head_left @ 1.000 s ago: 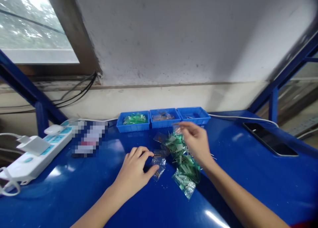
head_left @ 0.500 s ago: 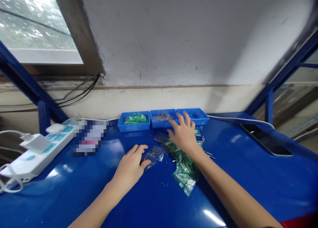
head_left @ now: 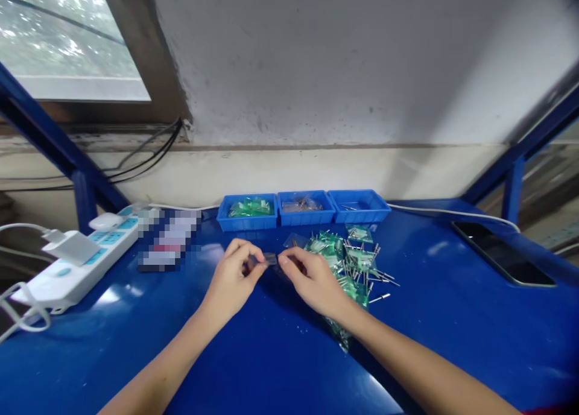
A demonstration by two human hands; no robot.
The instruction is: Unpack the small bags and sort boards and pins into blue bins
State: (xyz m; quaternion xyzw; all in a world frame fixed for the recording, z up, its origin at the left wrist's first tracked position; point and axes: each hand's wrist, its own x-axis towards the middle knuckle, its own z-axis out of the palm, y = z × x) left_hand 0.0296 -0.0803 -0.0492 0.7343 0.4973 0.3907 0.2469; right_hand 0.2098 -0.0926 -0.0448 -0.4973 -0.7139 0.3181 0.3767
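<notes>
My left hand (head_left: 237, 275) is pinched on a small clear plastic bag (head_left: 270, 258) above the table. Close by, my right hand (head_left: 319, 282) has its thumb and fingertips pressed together at the bag's other side. The bag's contents are mostly hidden by my fingers. Beside and partly beneath my right hand and forearm lies a pile of small green plastic bags (head_left: 333, 244) with white pieces in them. Thin metal pins (head_left: 380, 298) stick out of the pile at its right. Just behind my right hand, another clear bag (head_left: 292, 240) with brownish pieces partly shows.
Three blue bins stand along the wall: the left bin (head_left: 247, 223) holds green bags, the middle bin (head_left: 307, 217) clear bags, the right bin (head_left: 362, 215) a few thin pins. A power strip (head_left: 75, 282) and a pixelated object (head_left: 169, 240) lie left, a phone (head_left: 502, 253) right.
My right hand has come down and left from above the pile, and its fingers have closed. My left hand has closed and lifted a clear bag from the table. The view has shifted slightly.
</notes>
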